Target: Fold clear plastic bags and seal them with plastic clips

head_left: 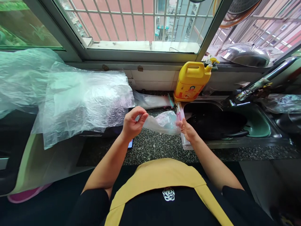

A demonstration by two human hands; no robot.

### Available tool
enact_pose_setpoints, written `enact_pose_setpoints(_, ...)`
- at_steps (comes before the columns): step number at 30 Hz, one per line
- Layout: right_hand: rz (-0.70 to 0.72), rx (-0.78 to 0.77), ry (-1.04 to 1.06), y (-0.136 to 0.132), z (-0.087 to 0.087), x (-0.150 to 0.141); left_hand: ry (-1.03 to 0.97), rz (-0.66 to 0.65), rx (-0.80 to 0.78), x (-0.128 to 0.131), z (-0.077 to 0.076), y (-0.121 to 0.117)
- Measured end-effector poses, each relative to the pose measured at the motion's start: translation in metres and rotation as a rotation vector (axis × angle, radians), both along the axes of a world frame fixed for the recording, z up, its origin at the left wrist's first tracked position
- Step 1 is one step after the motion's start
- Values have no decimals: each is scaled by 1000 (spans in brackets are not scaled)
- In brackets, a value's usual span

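Note:
A clear plastic bag is stretched between my two hands above the speckled dark countertop. My left hand pinches its left end between thumb and fingers. At the other end my right hand grips the bag, with the fingers partly hidden by the plastic. Just behind that hand stands a flat box with a pink and clear edge, beside the sink. Another folded plastic bag with a green strip lies behind, near the wall.
Large plastic sheets cover the things at left. A yellow pump jug stands at the back by the sink. The sink holds a black pan under a metal faucet. A metal lid rests on the windowsill.

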State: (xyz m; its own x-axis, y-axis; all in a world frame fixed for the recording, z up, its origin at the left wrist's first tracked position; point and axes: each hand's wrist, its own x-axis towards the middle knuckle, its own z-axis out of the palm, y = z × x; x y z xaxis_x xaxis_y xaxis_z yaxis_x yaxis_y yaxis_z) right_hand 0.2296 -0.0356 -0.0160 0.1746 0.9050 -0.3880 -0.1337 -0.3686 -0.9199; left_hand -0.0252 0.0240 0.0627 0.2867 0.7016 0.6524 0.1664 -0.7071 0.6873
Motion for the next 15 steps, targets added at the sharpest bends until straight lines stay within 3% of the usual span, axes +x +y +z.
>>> enact_pose_setpoints(3, 95, -10, 215, -1, -1, -12, 27, 10, 4, 4, -2, 0)
enact_pose_setpoints(11, -40, 124, 159, 1, 7, -26, 9, 96, -70, -7, -12, -4)
enact_pose_setpoints(15, -18, 157, 179, 1, 8, -24, -20, 81, -107, -9, -15, -6)
